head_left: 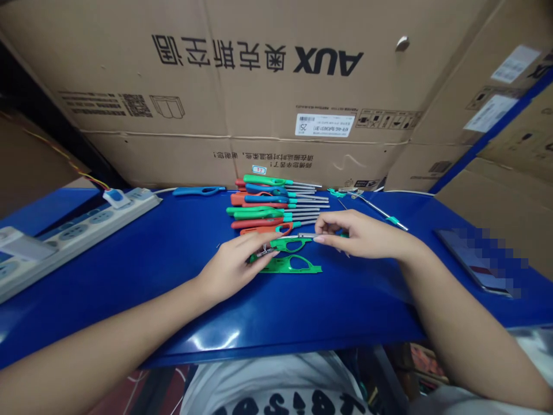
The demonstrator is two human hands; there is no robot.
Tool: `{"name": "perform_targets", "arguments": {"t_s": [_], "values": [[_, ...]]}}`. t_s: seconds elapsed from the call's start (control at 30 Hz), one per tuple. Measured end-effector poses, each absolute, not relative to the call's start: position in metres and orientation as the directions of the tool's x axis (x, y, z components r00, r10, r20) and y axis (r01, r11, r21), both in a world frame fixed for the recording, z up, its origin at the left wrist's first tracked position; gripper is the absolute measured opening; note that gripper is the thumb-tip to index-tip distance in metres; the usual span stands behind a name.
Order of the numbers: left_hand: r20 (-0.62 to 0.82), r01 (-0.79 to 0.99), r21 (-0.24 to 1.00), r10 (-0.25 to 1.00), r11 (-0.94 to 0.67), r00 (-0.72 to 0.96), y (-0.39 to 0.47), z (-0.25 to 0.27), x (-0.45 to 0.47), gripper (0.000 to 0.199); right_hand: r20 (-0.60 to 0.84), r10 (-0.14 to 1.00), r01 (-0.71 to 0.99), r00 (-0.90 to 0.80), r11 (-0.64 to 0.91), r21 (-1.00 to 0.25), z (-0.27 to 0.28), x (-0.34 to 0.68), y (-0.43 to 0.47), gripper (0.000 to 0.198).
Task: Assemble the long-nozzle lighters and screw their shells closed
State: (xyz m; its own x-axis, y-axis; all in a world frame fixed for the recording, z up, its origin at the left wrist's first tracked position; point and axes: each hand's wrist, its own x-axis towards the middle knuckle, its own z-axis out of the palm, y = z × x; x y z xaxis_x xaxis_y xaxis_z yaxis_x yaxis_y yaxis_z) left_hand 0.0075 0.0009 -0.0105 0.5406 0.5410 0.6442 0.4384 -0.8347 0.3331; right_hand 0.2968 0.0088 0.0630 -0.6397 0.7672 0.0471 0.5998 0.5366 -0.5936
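My left hand (231, 265) is closed around the handle end of an opened green stick lighter (290, 245), with thin wires or small metal parts showing by its fingers. My right hand (360, 233) pinches the front end of the same lighter, at its metal part. Just below, on the blue table, lies a green lighter shell half (302, 266) with a trigger opening; my left fingers partly cover it. Behind both hands is a pile of stick lighters (259, 213) in red, blue and green, their metal tubes pointing right.
A blue shell piece (196, 191) lies at the back left, near a white power strip (101, 222). Behind my right hand are a loose metal tube (378, 208) and small teal parts (336, 193). A dark phone-like slab (470, 259) lies right. Cardboard (259, 121) walls the back.
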Motion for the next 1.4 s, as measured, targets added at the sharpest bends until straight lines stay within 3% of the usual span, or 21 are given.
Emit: {"name": "perform_targets", "arguments": {"t_s": [0.17, 0.43, 0.73, 0.93, 1.17, 1.4], "values": [[0.672, 0.405, 0.303, 0.495, -0.862, 0.551, 0.002, -0.010, 0.007, 0.032, 0.007, 0.727, 0.619, -0.686, 0.589, -0.519, 0.062, 0.301, 0.013, 0.032], [0.691, 0.360, 0.337, 0.488, -0.870, 0.534, 0.000, -0.011, 0.011, 0.019, -0.247, 0.683, 0.672, -0.687, 0.469, -0.574, 0.067, 0.305, 0.010, 0.029], [0.509, 0.360, 0.423, 0.546, -0.832, 0.665, 0.000, -0.014, 0.014, 0.019, -0.436, 0.661, 0.777, -0.611, 0.398, -0.487, 0.063, 0.303, 0.011, 0.020], [0.461, 0.366, 0.398, 0.528, -0.841, 0.713, -0.004, -0.012, 0.016, 0.022, -0.470, 0.651, 0.798, -0.596, 0.414, -0.438, 0.060, 0.302, 0.012, 0.016], [0.477, 0.373, 0.433, 0.559, -0.821, 0.678, -0.006, -0.005, 0.016, 0.019, -0.474, 0.587, 0.748, -0.657, 0.428, -0.507, 0.068, 0.306, 0.007, 0.013], [0.477, 0.348, 0.534, 0.614, -0.771, 0.629, -0.005, -0.004, 0.018, 0.019, -0.432, 0.606, 0.724, -0.668, 0.395, -0.566, 0.069, 0.305, 0.006, 0.020]]}}
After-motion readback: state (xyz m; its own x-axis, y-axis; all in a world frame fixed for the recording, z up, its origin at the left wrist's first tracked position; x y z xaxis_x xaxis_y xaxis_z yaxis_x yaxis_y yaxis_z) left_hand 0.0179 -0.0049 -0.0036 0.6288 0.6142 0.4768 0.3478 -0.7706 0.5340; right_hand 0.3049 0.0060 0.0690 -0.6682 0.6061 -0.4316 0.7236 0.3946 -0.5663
